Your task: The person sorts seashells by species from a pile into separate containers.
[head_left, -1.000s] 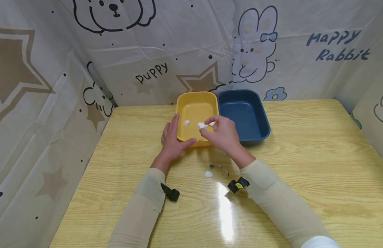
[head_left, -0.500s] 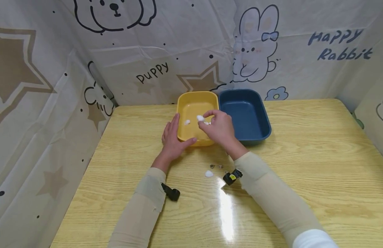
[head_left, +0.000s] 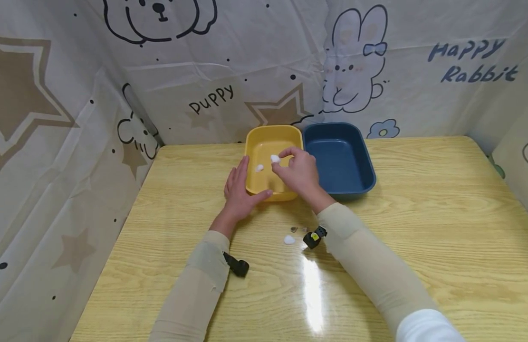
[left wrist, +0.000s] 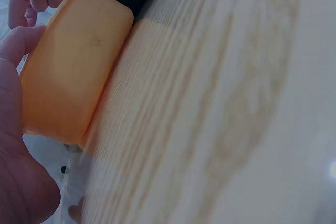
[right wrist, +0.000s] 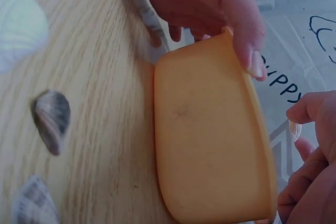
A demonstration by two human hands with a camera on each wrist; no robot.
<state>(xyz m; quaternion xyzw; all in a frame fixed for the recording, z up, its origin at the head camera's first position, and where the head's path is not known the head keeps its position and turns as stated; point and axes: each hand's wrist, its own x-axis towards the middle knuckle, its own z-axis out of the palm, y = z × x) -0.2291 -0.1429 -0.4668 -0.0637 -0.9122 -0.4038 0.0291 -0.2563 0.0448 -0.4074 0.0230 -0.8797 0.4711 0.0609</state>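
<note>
On the wooden table [head_left: 435, 228] stands a yellow rectangular plastic tray [head_left: 268, 142]; the left hand [head_left: 239, 194], fingers extended, rests against its left side; the right hand [head_left: 301, 174] has shifted toward its far end, pinching a white ridged shell [head_left: 275, 159] over it, not yet released.

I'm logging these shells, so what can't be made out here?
Head view: part of the floor of the yellow bin, behind the right hand.
Left wrist view: the bin's inside, behind its wall.
Right wrist view: pinched shell, partly behind fingers; white shell, cut off by the left edge.
</note>
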